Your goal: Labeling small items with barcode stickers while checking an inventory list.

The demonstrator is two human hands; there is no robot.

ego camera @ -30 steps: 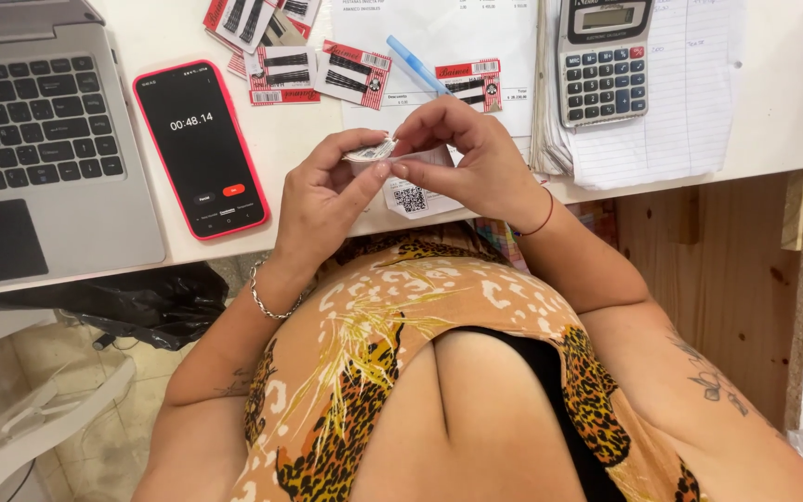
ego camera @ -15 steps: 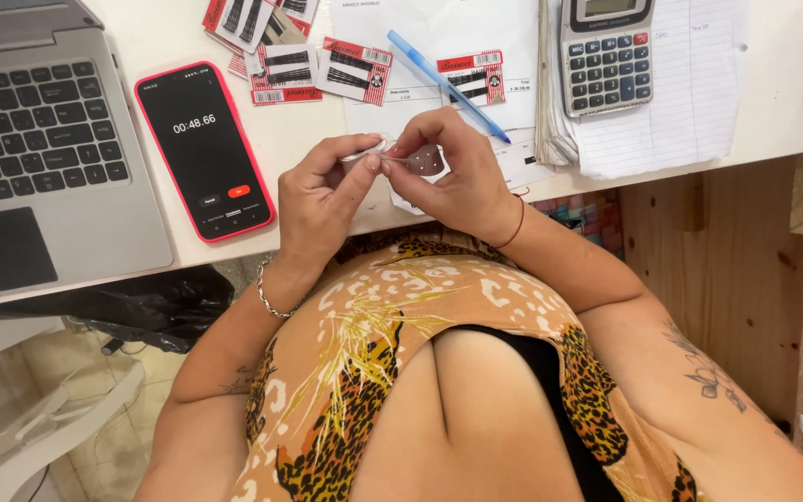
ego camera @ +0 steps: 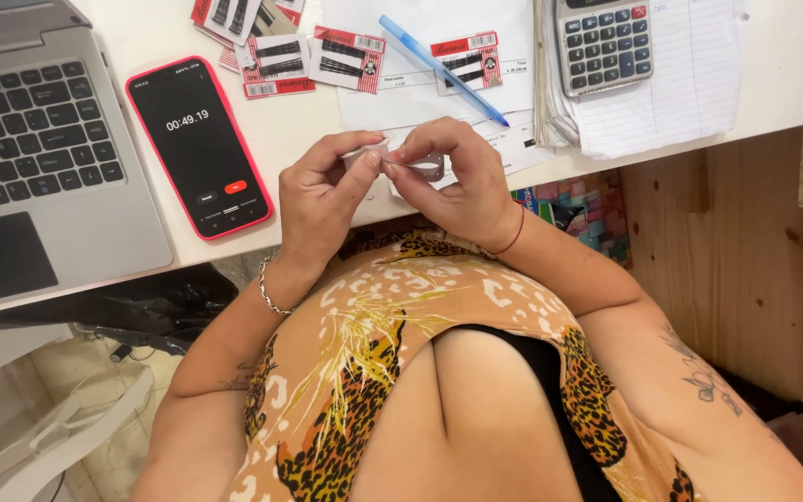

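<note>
My left hand (ego camera: 325,197) and my right hand (ego camera: 453,177) meet at the near edge of the white desk (ego camera: 290,139). Together they pinch a small clear plastic packet (ego camera: 420,165) between thumbs and fingertips. The packet is mostly hidden by my fingers, so I cannot tell what it holds. A bracelet circles my left wrist and a thin red cord my right wrist.
A phone in a red case (ego camera: 199,144) with a running timer lies left of my hands, beside a grey laptop (ego camera: 34,158). Several red-and-white tags (ego camera: 346,58), a blue pen (ego camera: 443,70), papers and a calculator (ego camera: 604,39) lie further back. A wooden panel (ego camera: 727,242) stands on the right.
My hands and the packet have kept together at the desk edge, with the fingers shifting slightly on the packet. The view has dropped a little, and the phone timer has counted up.
</note>
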